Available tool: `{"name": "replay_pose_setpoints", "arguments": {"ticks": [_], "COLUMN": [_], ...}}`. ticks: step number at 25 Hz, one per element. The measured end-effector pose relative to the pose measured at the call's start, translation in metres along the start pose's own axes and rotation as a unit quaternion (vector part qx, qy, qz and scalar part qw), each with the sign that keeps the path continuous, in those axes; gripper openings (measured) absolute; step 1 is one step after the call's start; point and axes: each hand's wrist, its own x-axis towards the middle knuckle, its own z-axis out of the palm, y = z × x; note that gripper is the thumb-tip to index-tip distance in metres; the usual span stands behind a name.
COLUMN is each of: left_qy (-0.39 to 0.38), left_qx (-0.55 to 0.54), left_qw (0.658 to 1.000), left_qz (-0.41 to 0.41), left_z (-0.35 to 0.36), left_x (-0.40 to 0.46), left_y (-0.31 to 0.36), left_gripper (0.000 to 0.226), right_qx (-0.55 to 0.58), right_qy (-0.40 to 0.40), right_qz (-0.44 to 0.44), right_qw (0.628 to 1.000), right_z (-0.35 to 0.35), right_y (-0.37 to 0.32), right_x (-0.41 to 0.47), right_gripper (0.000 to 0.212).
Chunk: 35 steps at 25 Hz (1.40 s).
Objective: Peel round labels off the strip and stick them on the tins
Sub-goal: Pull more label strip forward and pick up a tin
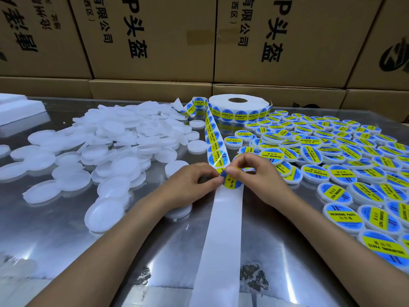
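Bare backing strip (221,229) nearest, both hands (194,180) (254,171) pinching one label (232,181) at its edge

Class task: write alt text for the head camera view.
Both hands, left hand and right hand, pinch a round label at the strip. Blank white tins lie left; labelled tins lie right, near the label roll.
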Motion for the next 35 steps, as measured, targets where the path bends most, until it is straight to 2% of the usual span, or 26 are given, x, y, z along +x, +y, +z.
{"name": "replay_pose_setpoints", "arguments": {"ticks": [3, 5, 7, 8, 10, 11, 12, 13, 14, 16, 18, 20, 23, 26, 27, 29, 32, 35], "left_qy": [-0.017, 0.03, 0.117, 0.157, 0.2, 0.172, 0.107, 0.02, -0.064, -0.181, -0.255, -0.279, -0.202, -0.049, 0.005, 0.088, 0.146, 0.161], "left_qx": [-0.093, -0.181, -0.232, -0.244, -0.193, -0.129, -0.071, -0.024, 0.007, 0.052, 0.059, 0.052, 0.035, 0.009, 0.005, 0.004, 0.046, 0.094], "left_qw": [0.995, 0.98, 0.96, 0.952, 0.959, 0.976, 0.992, 0.999, 0.996, 0.976, 0.956, 0.949, 0.971, 0.996, 0.999, 0.996, 0.986, 0.978], "left_qz": [-0.036, -0.082, -0.101, -0.098, -0.049, -0.025, -0.019, -0.035, -0.065, -0.112, -0.133, -0.138, -0.123, -0.068, -0.037, 0.015, 0.064, 0.095], "left_z": [0.0, 0.002, 0.0, -0.004, -0.02, -0.031, -0.042, -0.051, -0.059, -0.066, -0.069, -0.069, -0.065, -0.051, -0.045, -0.031, -0.016, -0.01], "left_x": [-0.005, -0.004, 0.004, 0.005, 0.002, -0.002, -0.006, -0.011, -0.016, -0.023, -0.028, -0.03, -0.029, -0.024, -0.021, -0.017, -0.015, -0.013], "left_y": [0.004, 0.01, 0.016, 0.02, 0.021, 0.018, 0.014, 0.012, 0.01, 0.004, -0.003, -0.006, -0.007, -0.004, -0.002, 0.003, 0.009, 0.013], "left_gripper": [0.064, 0.075, 0.073, 0.065, 0.033, 0.018, 0.016, 0.024, 0.037, 0.056, 0.067, 0.064, 0.049, 0.046, 0.047, 0.049, 0.055, 0.059], "right_qx": [0.166, 0.229, 0.275, 0.29, 0.294, 0.293, 0.298, 0.306, 0.315, 0.318, 0.296, 0.267, 0.259, 0.3, 0.306, 0.32, 0.331, 0.332], "right_qy": [0.042, 0.05, 0.024, 0.009, -0.015, -0.023, -0.029, -0.032, -0.034, -0.047, -0.072, -0.091, -0.107, -0.116, -0.113, -0.095, -0.049, -0.03], "right_qz": [0.1, 0.137, 0.148, 0.152, 0.159, 0.164, 0.17, 0.177, 0.184, 0.193, 0.196, 0.207, 0.22, 0.217, 0.213, 0.196, 0.183, 0.187], "right_qw": [0.98, 0.962, 0.95, 0.945, 0.942, 0.941, 0.939, 0.935, 0.93, 0.927, 0.932, 0.937, 0.935, 0.922, 0.921, 0.922, 0.924, 0.924], "right_z": [-0.006, -0.007, -0.004, -0.002, 0.002, 0.002, 0.003, 0.003, 0.003, 0.003, 0.004, 0.005, 0.002, -0.001, -0.001, 0.0, 0.0, -0.001], "right_y": [-0.006, -0.012, -0.018, -0.02, -0.021, -0.021, -0.021, -0.02, -0.019, -0.018, -0.016, -0.017, -0.018, -0.013, -0.012, -0.01, -0.01, -0.007], "right_x": [0.0, -0.001, -0.004, -0.005, -0.006, -0.006, -0.007, -0.007, -0.007, -0.007, -0.007, -0.006, -0.005, -0.004, -0.005, -0.006, -0.005, -0.005], "right_gripper": [0.032, 0.036, 0.038, 0.038, 0.04, 0.041, 0.039, 0.036, 0.035, 0.034, 0.036, 0.036, 0.03, 0.034, 0.037, 0.03, 0.025, 0.028]}}
